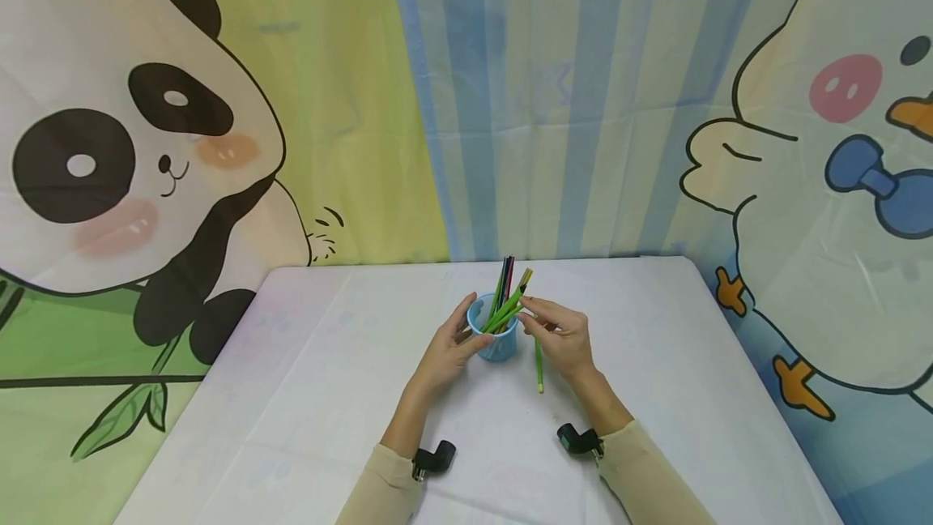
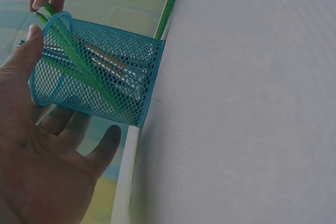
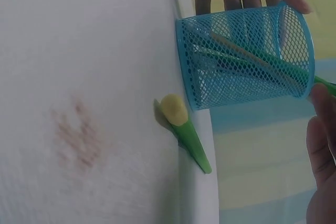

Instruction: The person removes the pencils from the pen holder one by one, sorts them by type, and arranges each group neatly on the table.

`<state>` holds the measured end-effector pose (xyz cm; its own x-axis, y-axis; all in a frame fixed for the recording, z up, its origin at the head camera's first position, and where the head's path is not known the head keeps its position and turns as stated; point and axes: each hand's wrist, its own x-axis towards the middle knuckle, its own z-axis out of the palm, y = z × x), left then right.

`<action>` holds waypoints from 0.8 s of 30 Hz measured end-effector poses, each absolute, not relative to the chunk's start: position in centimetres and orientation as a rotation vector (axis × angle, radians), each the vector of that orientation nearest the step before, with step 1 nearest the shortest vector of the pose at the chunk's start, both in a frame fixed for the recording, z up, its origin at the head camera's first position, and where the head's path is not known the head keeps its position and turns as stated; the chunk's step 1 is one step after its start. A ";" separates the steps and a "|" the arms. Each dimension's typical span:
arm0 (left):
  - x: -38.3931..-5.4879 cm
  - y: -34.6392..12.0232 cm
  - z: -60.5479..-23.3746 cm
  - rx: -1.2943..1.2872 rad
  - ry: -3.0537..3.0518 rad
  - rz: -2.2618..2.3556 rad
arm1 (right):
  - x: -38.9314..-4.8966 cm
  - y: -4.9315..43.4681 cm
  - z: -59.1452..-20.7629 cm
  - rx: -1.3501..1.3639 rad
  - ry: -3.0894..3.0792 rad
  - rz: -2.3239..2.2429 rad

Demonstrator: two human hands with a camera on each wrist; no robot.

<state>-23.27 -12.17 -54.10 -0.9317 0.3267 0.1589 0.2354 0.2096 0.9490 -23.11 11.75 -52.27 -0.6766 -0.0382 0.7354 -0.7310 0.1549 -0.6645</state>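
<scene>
The tabletop (image 1: 291, 395) loses its near edge below the head view. Toward its far edge, the blue cup (image 1: 499, 352) hides some fingers of the left hand (image 1: 447, 355); its mesh veils the pencils (image 1: 503, 314). The right hand (image 1: 563, 339) partly covers the loose green pencil (image 1: 539, 367).

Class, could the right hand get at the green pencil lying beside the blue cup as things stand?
Probably yes: the green pencil lies on the table close to the right hand, its yellow end uncovered, though that hand seems to be pinching another pencil.
</scene>
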 end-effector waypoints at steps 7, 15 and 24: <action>-23.3 -12.2 -54.1 0.551 2.386 1.844 | -23.2 11.6 -52.7 0.713 -1.878 1.577; -23.3 -12.1 -54.1 0.562 2.381 1.856 | -23.3 11.4 -52.7 0.701 -1.822 1.548; -23.3 -12.2 -54.1 0.562 2.375 1.867 | -23.0 11.3 -51.8 0.654 -1.796 1.505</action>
